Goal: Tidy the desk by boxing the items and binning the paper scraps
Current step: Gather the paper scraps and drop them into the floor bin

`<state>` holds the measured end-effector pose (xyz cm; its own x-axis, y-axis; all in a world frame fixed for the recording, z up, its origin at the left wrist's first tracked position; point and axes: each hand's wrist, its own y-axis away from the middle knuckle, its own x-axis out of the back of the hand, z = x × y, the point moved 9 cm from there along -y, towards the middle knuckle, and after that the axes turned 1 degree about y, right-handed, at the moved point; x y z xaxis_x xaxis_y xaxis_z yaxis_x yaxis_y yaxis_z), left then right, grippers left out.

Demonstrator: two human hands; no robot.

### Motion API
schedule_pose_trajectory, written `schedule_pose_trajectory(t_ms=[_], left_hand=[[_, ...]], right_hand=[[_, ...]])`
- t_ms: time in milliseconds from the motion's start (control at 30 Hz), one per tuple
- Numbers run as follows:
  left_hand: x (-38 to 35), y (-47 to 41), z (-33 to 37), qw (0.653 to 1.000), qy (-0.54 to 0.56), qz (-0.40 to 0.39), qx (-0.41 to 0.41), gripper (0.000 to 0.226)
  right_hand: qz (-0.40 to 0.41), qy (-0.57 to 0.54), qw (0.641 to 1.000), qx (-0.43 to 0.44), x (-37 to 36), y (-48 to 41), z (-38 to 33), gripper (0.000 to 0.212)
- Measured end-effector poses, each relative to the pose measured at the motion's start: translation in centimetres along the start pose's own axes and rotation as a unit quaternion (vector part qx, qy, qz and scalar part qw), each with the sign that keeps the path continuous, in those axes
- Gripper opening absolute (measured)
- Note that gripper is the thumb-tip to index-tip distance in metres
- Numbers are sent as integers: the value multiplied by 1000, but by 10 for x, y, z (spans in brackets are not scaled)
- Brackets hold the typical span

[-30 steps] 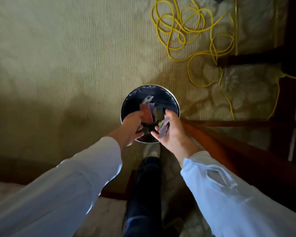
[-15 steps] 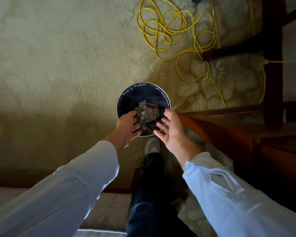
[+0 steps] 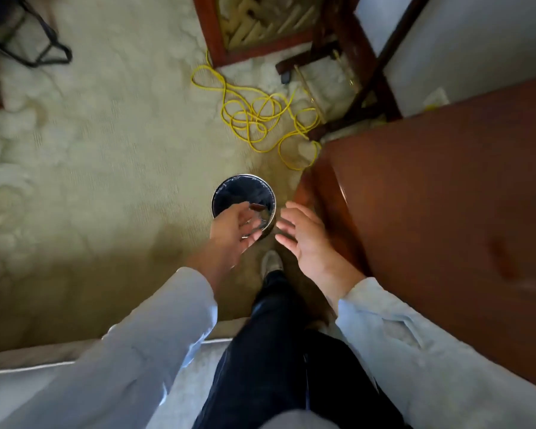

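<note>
A round metal bin [image 3: 229,188] with a dark liner stands on the carpet in front of my foot. A reddish paper scrap [image 3: 257,207] shows inside it near the right wall. My left hand [image 3: 233,227] hovers over the bin's near rim, fingers spread and blurred, holding nothing. My right hand [image 3: 304,235] is just right of the bin, palm up and fingers apart, also empty. The wooden desk [image 3: 446,212] fills the right side; its visible top is bare.
A tangled yellow cable [image 3: 260,119] lies on the carpet beyond the bin. A wooden chair frame [image 3: 260,29] stands at the back, and dark chair legs [image 3: 362,88] by the desk corner. A black metal stand [image 3: 37,48] is at the far left. My leg and shoe [image 3: 271,261] are below the bin.
Both hands let go of the paper scraps into the bin and opened. They have pulled back from over the bin, and my view has lifted so the desk top shows.
</note>
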<state>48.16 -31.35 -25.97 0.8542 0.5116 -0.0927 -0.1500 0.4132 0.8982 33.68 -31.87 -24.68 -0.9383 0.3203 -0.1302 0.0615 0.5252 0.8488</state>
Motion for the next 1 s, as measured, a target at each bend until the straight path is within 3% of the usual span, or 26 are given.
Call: schedule_pose_trajectory(t_ms=[267, 500, 767, 1000], left_hand=[[-52, 135, -17, 990, -68, -111, -47, 20], [-121, 223, -41, 963, -156, -210, -69, 14], [-224, 282, -77, 900, -293, -313, -79, 18], [-302, 313, -144, 810, -431, -395, -42, 15]], right_hand=[[-43, -19, 995, 90, 76, 143, -31, 22], [3, -73, 979, 191, 163, 219, -62, 19], [93, -186, 949, 237, 257, 264, -77, 22], [207, -290, 898, 258, 338, 297, -62, 22]])
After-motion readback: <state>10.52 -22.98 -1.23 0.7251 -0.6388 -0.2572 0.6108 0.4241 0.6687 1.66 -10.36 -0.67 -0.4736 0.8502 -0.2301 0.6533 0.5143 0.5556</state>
